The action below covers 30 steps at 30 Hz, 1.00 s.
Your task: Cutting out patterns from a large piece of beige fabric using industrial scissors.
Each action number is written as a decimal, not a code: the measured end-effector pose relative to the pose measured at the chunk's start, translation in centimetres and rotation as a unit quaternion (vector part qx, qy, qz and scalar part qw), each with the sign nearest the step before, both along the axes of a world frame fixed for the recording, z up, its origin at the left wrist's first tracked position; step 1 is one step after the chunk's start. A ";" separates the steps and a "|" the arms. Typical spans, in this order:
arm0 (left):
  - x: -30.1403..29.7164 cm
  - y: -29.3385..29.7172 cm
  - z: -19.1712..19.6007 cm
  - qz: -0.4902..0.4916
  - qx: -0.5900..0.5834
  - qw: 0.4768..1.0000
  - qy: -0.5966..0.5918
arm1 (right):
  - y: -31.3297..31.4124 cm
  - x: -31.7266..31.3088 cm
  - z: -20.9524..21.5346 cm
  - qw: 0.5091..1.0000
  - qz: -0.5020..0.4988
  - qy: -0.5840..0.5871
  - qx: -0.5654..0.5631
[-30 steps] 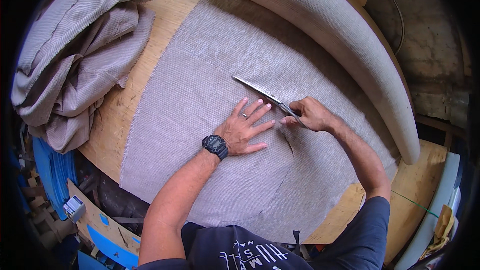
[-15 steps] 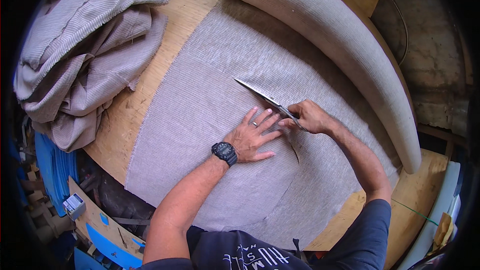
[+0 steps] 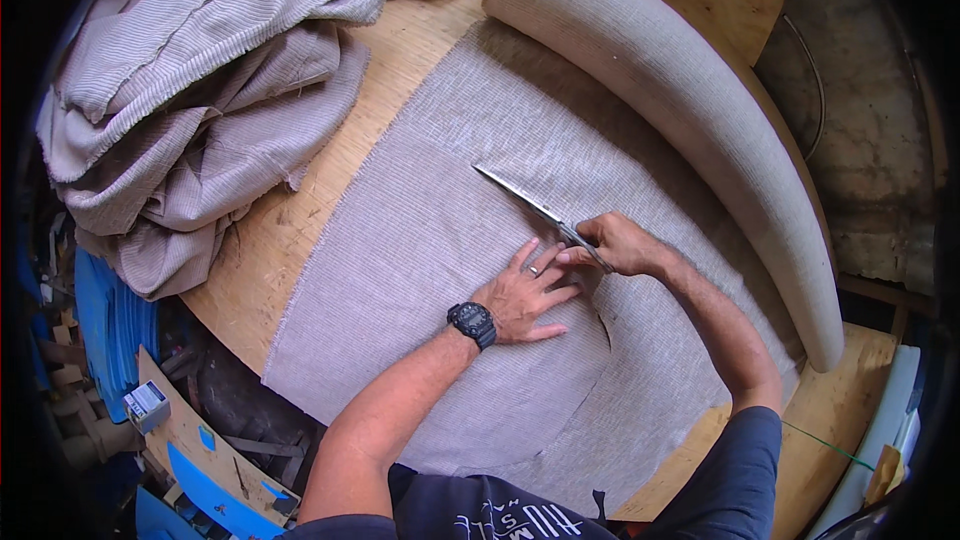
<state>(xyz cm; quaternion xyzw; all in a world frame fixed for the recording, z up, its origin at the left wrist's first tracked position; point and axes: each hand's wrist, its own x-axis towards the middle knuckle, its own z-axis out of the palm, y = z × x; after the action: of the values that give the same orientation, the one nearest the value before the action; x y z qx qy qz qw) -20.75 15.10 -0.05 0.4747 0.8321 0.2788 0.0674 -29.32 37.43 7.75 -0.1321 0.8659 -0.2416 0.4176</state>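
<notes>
Scissors (image 3: 530,203) lie slantwise over ribbed upholstery fabric (image 3: 400,270), blades pointing ahead and leftward; our right hand (image 3: 622,243) closes its grip round their handles. Our left hand (image 3: 515,302) presses flat on the fabric just beside, fingers spread. Over the last second our view shifts, and against the dark slit (image 3: 604,328) in the fabric the scissors seem to creep forward, while our left fingertips come nearer the right thumb. We judge that the cut is advancing and that those fingertips sit close to the blades. Whether the blades are parted we cannot tell. The fabric's frayed left edge runs beside bare wood of the bench (image 3: 400,60), with heaped fabric (image 3: 220,90) beyond; flat fabric lies ahead, bounded on the right by a fabric roll (image 3: 690,120).
</notes>
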 end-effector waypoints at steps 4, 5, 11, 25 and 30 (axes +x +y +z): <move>0.1 0.1 -0.6 -0.001 0.022 1.000 0.007 | -1.6 -0.6 0.1 0.999 -0.027 0.022 0.015; 0.2 0.2 -0.8 -0.002 0.022 1.000 0.006 | -1.9 -1.0 -0.1 0.999 -0.020 0.041 0.016; 0.0 0.1 0.3 -0.005 -0.003 1.000 -0.021 | -2.1 -1.8 -0.9 0.999 0.003 0.037 0.011; 0.3 0.1 -0.7 0.004 0.032 0.999 -0.003 | -4.4 -3.7 -1.3 0.999 -0.020 0.000 -0.048; 0.1 0.1 -0.9 -0.004 0.045 0.999 -0.010 | -6.2 -4.3 -0.4 0.999 -0.046 -0.009 -0.012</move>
<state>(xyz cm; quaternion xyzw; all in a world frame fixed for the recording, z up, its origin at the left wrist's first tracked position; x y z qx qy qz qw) -20.64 15.23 -0.99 0.4774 0.8162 0.3207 0.0555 -33.63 31.19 7.32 -0.0951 0.8642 -0.2723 0.4123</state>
